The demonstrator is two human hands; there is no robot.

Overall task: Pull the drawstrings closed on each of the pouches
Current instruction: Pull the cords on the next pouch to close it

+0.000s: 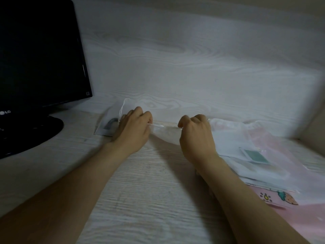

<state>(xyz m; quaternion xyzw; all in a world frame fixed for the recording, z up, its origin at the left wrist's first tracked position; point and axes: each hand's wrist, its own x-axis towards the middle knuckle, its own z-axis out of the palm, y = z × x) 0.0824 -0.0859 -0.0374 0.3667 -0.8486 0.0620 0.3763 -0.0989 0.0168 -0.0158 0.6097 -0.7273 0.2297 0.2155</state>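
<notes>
A sheer white pouch (109, 120) lies at the back of the desk, partly under my left hand (133, 127), with a loop of white cord rising above it. A thin white drawstring (158, 125) runs taut between my two hands. My left hand pinches its left end, and my right hand (195, 136) pinches its right end with curled fingers. To the right lies a stack of sheer white pouches (246, 147); one shows a teal label (256, 155).
A black monitor (38, 55) on a round base (31, 132) stands at the left. The desk (140, 191) has a pale wood grain and a matching back panel. A pink sheet with strawberry prints (284, 205) lies under the pouch stack at the right.
</notes>
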